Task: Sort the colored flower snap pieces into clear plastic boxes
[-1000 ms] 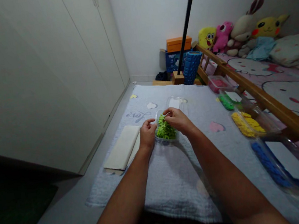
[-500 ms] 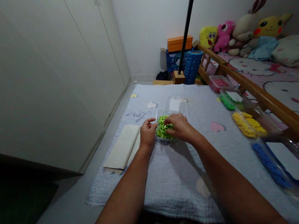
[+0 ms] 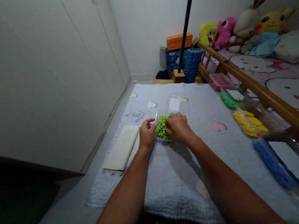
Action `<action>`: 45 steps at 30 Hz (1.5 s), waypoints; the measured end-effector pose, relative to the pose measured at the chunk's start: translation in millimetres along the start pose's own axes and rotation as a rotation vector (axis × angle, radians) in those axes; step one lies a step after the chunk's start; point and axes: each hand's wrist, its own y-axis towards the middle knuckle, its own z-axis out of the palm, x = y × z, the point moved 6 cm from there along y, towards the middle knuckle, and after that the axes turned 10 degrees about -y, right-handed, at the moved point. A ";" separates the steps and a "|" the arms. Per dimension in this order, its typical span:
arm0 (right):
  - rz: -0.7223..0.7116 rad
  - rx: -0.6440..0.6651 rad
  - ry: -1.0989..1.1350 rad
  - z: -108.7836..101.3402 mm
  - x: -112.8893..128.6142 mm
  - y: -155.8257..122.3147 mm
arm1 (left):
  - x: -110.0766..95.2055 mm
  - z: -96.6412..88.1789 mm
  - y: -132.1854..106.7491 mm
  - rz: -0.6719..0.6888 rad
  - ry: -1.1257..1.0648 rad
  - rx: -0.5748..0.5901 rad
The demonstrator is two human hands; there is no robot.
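A clear plastic container (image 3: pixel 161 140) full of small light-green pieces (image 3: pixel 161 127) lies on the cloth in front of me. Its left wall is pinched between the thumb and fingers of my left hand (image 3: pixel 147 133). From the right, my right hand (image 3: pixel 178 127) reaches over the container, its fingers curled closed on the pieces; the fingertips are partly hidden. Behind the container rests a clear lid (image 3: pixel 175 104) with a white label. Left of my left hand is a folded cream-coloured sheet (image 3: pixel 123 149), perhaps paper or cloth.
Along the bed rail (image 3: pixel 270 100) on the right stand clear boxes of blue (image 3: pixel 270 163), yellow (image 3: pixel 249 123), green (image 3: pixel 228 99) and red pieces (image 3: pixel 220 80). A black pole (image 3: pixel 187 23) rises beyond the far cloth edge, beside a blue roller (image 3: pixel 193 65). A cabinet (image 3: pixel 50 77) flanks the left.
The fingers of my right hand, spread apart over the green pieces before, have drawn together. My left hand keeps its place at the container's left wall.
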 end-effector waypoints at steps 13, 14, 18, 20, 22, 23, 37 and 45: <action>-0.015 -0.120 0.342 2.0 -30.4 9.5 | -4.8 2.3 -3.1 -0.005 0.003 -0.014; 0.027 -0.192 0.386 0.6 -44.8 12.5 | -4.0 1.8 -2.8 -0.003 0.006 -0.018; 0.399 -0.219 0.393 22.7 -109.1 28.3 | 0.6 0.1 -1.1 -0.004 0.014 -0.017; 0.522 -0.156 0.353 39.7 -127.5 37.1 | 2.7 -0.1 -0.5 -0.010 0.004 -0.011; 0.592 -0.109 0.320 53.6 -135.5 45.7 | 3.6 -0.3 -0.4 -0.016 -0.006 -0.013; 0.618 -0.095 0.307 58.8 -137.0 49.7 | 3.5 -0.3 -0.5 -0.018 -0.007 -0.016; 0.890 -0.091 0.540 75.7 -167.5 68.0 | -1.8 0.6 -1.9 -0.009 0.006 -0.022; 0.913 -0.239 0.877 74.4 -186.0 23.1 | -1.3 0.5 -1.5 -0.008 0.013 -0.024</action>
